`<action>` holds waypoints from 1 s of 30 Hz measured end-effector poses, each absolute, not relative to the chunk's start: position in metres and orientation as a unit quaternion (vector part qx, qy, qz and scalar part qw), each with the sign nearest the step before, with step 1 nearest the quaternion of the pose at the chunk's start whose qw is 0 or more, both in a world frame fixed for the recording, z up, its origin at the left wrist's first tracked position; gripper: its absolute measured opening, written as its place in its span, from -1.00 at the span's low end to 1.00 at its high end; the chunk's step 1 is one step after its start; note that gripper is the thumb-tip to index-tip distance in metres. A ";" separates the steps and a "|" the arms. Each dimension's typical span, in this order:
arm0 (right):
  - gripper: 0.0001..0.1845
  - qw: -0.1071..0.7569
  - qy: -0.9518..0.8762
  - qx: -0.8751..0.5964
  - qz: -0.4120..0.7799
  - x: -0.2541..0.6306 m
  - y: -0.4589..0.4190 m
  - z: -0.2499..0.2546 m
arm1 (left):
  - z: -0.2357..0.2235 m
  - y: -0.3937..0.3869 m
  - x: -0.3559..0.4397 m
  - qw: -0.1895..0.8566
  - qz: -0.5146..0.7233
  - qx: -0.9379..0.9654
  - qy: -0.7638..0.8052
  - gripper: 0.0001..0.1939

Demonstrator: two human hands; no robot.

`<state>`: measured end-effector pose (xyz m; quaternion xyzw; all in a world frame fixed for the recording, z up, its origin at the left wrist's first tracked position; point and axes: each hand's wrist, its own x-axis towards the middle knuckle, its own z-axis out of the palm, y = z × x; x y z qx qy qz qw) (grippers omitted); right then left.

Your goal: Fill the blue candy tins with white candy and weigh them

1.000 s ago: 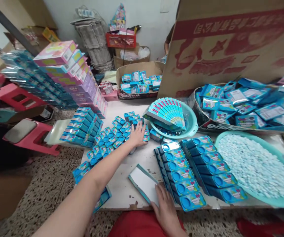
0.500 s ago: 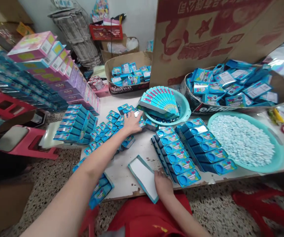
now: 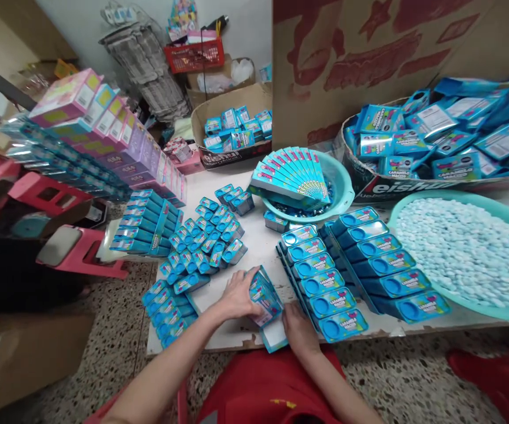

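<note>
My left hand point(image 3: 239, 297) is closed around a small group of blue candy boxes point(image 3: 265, 300), holding them over a shallow open carton tray point(image 3: 276, 337) with a pale inside. Beside the tray's right edge is my right hand point(image 3: 299, 330), its fingers curled on the rim. To the left, many loose candy boxes point(image 3: 201, 241) stand in a cluster on the table, with a neat row point(image 3: 166, 315) near the front left. Two filled rows of candy boxes point(image 3: 329, 282) labelled "Caramelo Macizo" stand right of my right hand.
A turquoise basin point(image 3: 345, 197) holds fanned flat cartons. Another basin point(image 3: 398, 206) is heaped with pale candies. Cardboard boxes point(image 3: 356, 182) of blue packs line the back. Stacked pink and purple boxes point(image 3: 139, 159) rise at the left, near a pink stool point(image 3: 78, 253).
My left hand has drawn back from the cluster toward me, bringing several candy boxes over the tray. My right hand stays at the tray's right edge.
</note>
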<state>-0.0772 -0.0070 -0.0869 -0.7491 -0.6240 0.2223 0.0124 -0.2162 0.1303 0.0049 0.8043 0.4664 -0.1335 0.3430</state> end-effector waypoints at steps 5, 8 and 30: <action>-0.70 0.022 -0.630 -0.750 0.200 -0.085 -0.013 -0.094 | -0.016 0.114 -0.200 0.167 -0.127 0.852 0.480 -0.01; -0.72 0.041 -0.629 -0.752 0.193 -0.089 -0.011 -0.097 | -0.028 0.105 -0.197 0.116 -0.127 0.870 0.462 0.02; -0.41 0.246 -0.677 -0.678 0.146 -0.083 -0.048 -0.148 | -0.026 0.388 -0.136 0.097 -0.115 0.797 0.585 0.08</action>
